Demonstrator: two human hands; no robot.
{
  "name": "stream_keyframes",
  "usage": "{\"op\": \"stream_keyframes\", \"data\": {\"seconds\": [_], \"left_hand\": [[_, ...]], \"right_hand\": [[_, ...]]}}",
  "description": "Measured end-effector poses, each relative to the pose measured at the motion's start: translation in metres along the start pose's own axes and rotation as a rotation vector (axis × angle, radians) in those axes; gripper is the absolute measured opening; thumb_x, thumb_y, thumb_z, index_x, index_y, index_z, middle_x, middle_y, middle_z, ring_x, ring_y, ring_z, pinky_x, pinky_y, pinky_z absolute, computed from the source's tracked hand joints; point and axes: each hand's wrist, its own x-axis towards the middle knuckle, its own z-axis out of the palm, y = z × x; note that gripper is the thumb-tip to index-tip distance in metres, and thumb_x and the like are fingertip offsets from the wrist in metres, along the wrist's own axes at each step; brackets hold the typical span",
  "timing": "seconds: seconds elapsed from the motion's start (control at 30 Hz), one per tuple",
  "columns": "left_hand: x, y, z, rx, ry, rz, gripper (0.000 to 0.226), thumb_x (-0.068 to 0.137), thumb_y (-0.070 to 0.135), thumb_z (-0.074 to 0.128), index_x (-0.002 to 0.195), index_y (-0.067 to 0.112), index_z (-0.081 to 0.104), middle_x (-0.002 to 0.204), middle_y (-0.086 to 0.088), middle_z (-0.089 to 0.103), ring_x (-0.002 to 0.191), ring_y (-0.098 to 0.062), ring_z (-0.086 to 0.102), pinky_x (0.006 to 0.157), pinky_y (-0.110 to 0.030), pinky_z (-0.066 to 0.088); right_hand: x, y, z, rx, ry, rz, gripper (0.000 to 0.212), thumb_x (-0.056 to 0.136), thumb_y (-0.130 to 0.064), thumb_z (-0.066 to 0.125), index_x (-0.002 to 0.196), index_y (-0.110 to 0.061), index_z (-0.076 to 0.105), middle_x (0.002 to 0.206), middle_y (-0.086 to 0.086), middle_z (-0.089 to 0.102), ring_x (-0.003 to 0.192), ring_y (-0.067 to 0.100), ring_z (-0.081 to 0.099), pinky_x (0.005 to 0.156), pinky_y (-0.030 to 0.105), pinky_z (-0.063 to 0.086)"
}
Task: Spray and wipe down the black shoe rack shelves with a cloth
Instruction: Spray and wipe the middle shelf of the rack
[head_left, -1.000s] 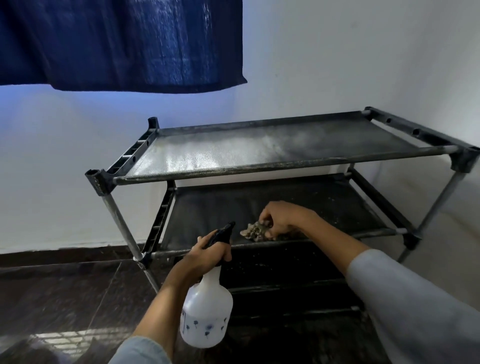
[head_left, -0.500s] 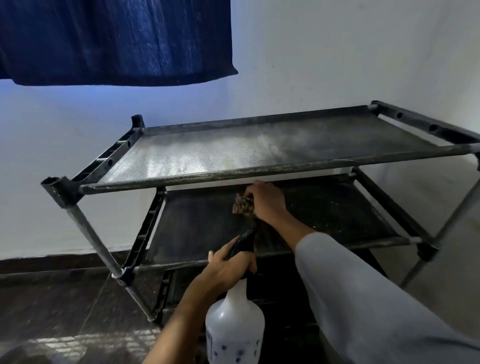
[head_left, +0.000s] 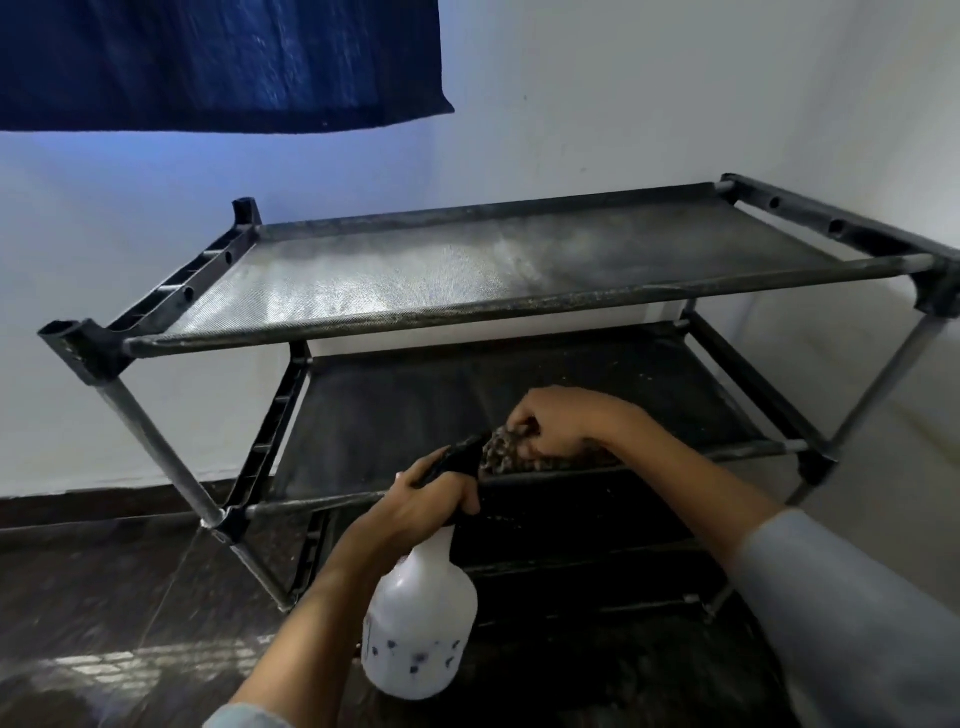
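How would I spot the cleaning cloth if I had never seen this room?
Find the black shoe rack against the white wall and drop to its second shelf. At that shelf's front edge, the right hand grips a bunched cloth. Its brown speckled pattern sets it apart from the white spray bottle in the left hand.

My spray bottle (head_left: 421, 629) is smooth translucent white plastic; the shoe rack (head_left: 415, 280) has woven mesh shelves, dusty and matt; the floor (head_left: 93, 597) is glossy.
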Motion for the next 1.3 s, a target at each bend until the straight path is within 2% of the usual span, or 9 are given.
{"op": "stream_keyframes", "data": {"seconds": [0.1, 0.2, 0.33, 0.53, 0.87, 1.0, 1.1, 1.2, 1.3], "left_hand": [[-0.003, 0.002, 0.001, 0.03, 0.001, -0.011, 0.061, 0.042, 0.025, 0.062, 0.103, 0.029, 0.063, 0.145, -0.03, 0.038, 0.131, -0.043, 0.041, 0.082, -0.04, 0.049], [-0.008, 0.007, 0.001, 0.064, -0.02, 0.064, 0.035, 0.054, 0.018, 0.06, 0.088, 0.024, 0.065, 0.105, -0.018, 0.058, 0.087, -0.024, 0.055, 0.064, -0.028, 0.042], [0.002, 0.001, -0.006, 0.048, -0.088, 0.111, 0.041, 0.079, 0.004, 0.057, 0.117, 0.018, 0.059, 0.083, -0.001, 0.055, 0.073, -0.012, 0.05, 0.054, -0.017, 0.038], [0.017, -0.003, -0.005, 0.034, 0.0, 0.1, 0.026, 0.047, 0.013, 0.058, 0.067, 0.021, 0.07, 0.073, -0.005, 0.061, 0.08, -0.026, 0.057, 0.071, -0.035, 0.044], [0.003, 0.002, -0.009, 0.088, -0.099, 0.1, 0.071, 0.052, 0.022, 0.061, 0.119, 0.001, 0.056, 0.083, -0.005, 0.053, 0.076, -0.02, 0.049, 0.06, -0.027, 0.04], [-0.005, 0.003, -0.008, 0.103, -0.073, 0.135, 0.049, 0.064, 0.016, 0.063, 0.111, 0.005, 0.061, 0.084, -0.006, 0.054, 0.077, -0.02, 0.05, 0.063, -0.027, 0.041], [-0.013, 0.004, -0.008, 0.078, -0.056, 0.2, 0.02, 0.08, 0.002, 0.057, 0.094, 0.012, 0.066, 0.086, -0.005, 0.057, 0.081, -0.019, 0.052, 0.069, -0.026, 0.043], [-0.016, 0.01, -0.009, 0.022, -0.022, 0.285, 0.026, 0.077, 0.003, 0.058, 0.098, 0.014, 0.068, 0.086, -0.005, 0.064, 0.081, -0.017, 0.058, 0.068, -0.025, 0.046], [-0.008, 0.015, -0.015, 0.039, -0.034, 0.288, 0.027, 0.076, -0.008, 0.053, 0.092, 0.011, 0.064, 0.107, -0.012, 0.072, 0.073, -0.01, 0.07, 0.069, -0.026, 0.051]], "right_hand": [[-0.009, 0.0, 0.009, 0.067, 0.119, 0.014, 0.041, 0.082, -0.026, 0.071, 0.121, -0.026, 0.06, 0.124, -0.001, 0.058, 0.11, 0.02, 0.057, 0.087, 0.031, 0.046], [0.011, -0.005, 0.024, 0.047, 0.294, 0.013, 0.036, 0.078, -0.012, 0.071, 0.11, -0.026, 0.062, 0.12, -0.003, 0.056, 0.108, 0.021, 0.057, 0.084, 0.032, 0.046], [0.062, 0.0, 0.022, -0.02, 0.495, 0.023, 0.033, 0.079, -0.011, 0.07, 0.108, -0.023, 0.061, 0.117, -0.001, 0.055, 0.104, 0.023, 0.057, 0.079, 0.031, 0.045], [0.103, 0.019, -0.004, -0.071, 0.721, 0.085, 0.03, 0.091, -0.012, 0.055, 0.12, -0.016, 0.059, 0.117, 0.007, 0.058, 0.105, 0.028, 0.055, 0.084, 0.036, 0.045], [-0.004, 0.017, 0.006, -0.08, 0.12, 0.081, 0.032, 0.094, -0.019, 0.053, 0.125, -0.023, 0.058, 0.125, 0.006, 0.058, 0.113, 0.03, 0.056, 0.092, 0.037, 0.045], [-0.034, 0.035, -0.007, 0.459, 0.124, 0.007, 0.028, 0.099, -0.018, 0.046, 0.124, -0.01, 0.057, 0.116, 0.001, 0.059, 0.109, 0.018, 0.054, 0.094, 0.028, 0.04], [-0.039, 0.035, 0.006, 1.345, 0.35, 0.061, 0.025, 0.102, -0.018, 0.038, 0.11, -0.011, 0.06, 0.113, 0.003, 0.063, 0.106, 0.018, 0.059, 0.094, 0.032, 0.045], [-0.033, 0.025, 0.009, 2.076, 0.252, 0.063, 0.039, 0.101, -0.034, 0.034, 0.109, -0.007, 0.062, 0.103, 0.014, 0.069, 0.1, 0.027, 0.062, 0.093, 0.043, 0.047], [-0.031, 0.011, 0.005, 2.282, 0.189, 0.038, 0.068, 0.091, -0.063, 0.037, 0.103, -0.002, 0.065, 0.094, 0.021, 0.071, 0.095, 0.034, 0.063, 0.1, 0.047, 0.042]]}}
